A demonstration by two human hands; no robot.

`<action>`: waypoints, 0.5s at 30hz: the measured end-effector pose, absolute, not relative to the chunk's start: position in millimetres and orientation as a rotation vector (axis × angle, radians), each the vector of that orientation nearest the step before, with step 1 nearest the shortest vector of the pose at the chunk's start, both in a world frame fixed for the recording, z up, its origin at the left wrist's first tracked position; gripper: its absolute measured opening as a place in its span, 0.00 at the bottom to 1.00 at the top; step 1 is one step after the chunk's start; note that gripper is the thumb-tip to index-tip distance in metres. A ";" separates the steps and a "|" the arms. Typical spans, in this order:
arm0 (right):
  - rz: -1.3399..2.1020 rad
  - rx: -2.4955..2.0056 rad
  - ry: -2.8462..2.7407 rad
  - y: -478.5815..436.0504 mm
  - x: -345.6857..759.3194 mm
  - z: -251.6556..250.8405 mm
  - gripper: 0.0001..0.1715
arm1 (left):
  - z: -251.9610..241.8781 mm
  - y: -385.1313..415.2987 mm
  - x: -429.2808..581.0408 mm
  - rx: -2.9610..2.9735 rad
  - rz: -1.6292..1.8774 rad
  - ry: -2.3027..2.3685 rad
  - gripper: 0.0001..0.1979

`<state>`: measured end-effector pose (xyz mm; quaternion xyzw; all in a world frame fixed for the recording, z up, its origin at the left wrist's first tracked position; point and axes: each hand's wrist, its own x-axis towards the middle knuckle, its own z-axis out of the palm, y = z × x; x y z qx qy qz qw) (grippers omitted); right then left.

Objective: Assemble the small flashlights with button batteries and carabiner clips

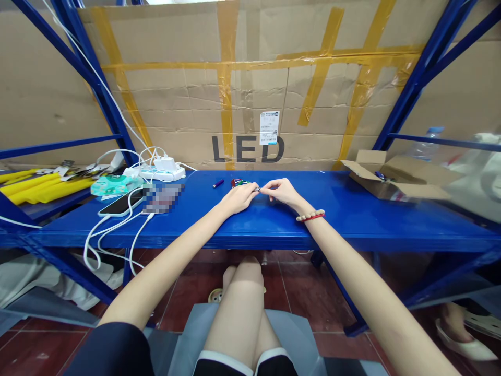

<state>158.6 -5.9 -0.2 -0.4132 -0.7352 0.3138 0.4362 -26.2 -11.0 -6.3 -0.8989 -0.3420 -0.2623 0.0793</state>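
My left hand (pixel 240 198) rests over the blue table, its fingers closed on a small metallic piece (pixel 257 189) too small to name. From the other side, the pinched fingertips of my right hand (pixel 282 192) meet the same piece. Just behind my left fingers lie several small red and green items (pixel 238 182), partly covered by that hand. A short purple cylinder (pixel 218 184) lies to the left of them on the table.
On the left are a phone (pixel 122 202), a white power strip (pixel 156 171) with cables and a teal packet (pixel 116 185). An open cardboard box (pixel 407 189) stands at right. The blue tabletop (pixel 336 209) backs onto a taped cardboard panel (pixel 188 115).
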 end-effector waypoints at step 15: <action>0.774 -1.027 -1.832 -4.9 158.3 -0.2 0.26 | -6.4 -10.5 -26.3 -2.683 -0.786 -1.018 0.11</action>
